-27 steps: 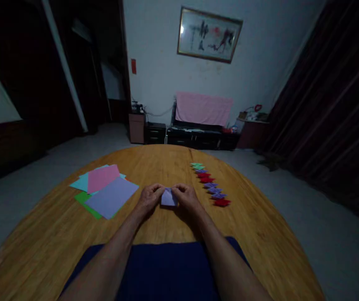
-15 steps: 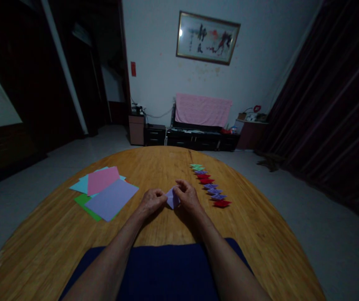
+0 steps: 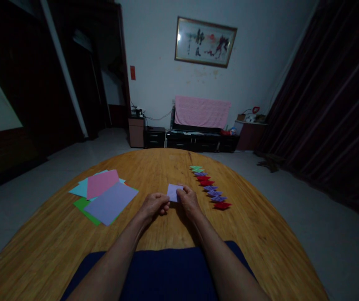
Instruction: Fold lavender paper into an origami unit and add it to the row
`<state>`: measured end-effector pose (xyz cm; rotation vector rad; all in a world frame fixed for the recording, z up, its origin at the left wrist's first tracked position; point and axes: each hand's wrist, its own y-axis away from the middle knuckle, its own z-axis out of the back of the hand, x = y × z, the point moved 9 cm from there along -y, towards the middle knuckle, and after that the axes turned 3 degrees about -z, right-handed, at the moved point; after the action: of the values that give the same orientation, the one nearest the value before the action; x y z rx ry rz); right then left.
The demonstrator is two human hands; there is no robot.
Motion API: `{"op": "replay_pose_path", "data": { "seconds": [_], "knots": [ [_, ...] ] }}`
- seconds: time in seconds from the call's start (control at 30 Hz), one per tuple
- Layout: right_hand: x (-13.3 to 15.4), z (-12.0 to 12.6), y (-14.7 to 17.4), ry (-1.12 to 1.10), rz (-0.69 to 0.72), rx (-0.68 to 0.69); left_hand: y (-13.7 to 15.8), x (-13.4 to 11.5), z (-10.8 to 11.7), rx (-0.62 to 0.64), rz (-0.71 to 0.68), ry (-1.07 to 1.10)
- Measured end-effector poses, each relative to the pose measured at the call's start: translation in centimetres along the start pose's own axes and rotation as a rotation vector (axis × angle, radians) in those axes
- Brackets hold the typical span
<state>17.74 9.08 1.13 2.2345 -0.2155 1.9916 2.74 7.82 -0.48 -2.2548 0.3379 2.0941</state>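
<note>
A small folded square of purple paper (image 3: 173,192) is held up between my hands, above the middle of the table. My right hand (image 3: 188,200) pinches its right side, the thumb lying across the front. At the lower left corner, my left hand (image 3: 155,205) has its thumb and forefinger closed on the paper's edge, with the other fingers curled under. Off to the right runs a row of small folded paper boats; a red boat (image 3: 222,206) is nearest, a purple boat (image 3: 214,193) lies further along, and a green boat (image 3: 196,167) is at the far end.
Left of my hands, loose paper sheets overlap on the round wooden table (image 3: 254,242): a purple sheet (image 3: 113,203), a pink sheet (image 3: 102,184), a green sheet (image 3: 85,210) and blue ones. Dark blue cloth (image 3: 163,276) lies at the near edge, under my forearms.
The purple paper has turned from a diamond-like tilt to a squarer, upright position. My left fingers have shifted to its lower left corner, and the view has tipped slightly upward.
</note>
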Motion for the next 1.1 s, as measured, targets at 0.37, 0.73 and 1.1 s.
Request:
{"op": "replay_pose_path", "data": {
  "seconds": [0.37,0.73,1.1],
  "knots": [
    [-1.3,-0.4,0.3,0.03,-0.2,0.191,0.6,-4.7,1.1,0.015,-0.528,-0.373],
    [-1.4,-0.2,-0.1,0.058,-0.166,0.22,1.3,-4.7,-1.3,0.172,-0.653,-0.625],
    [1.3,-0.8,0.3,0.698,0.334,0.099,1.5,-2.6,-2.7,0.21,-0.666,-1.224]
  ]
}}
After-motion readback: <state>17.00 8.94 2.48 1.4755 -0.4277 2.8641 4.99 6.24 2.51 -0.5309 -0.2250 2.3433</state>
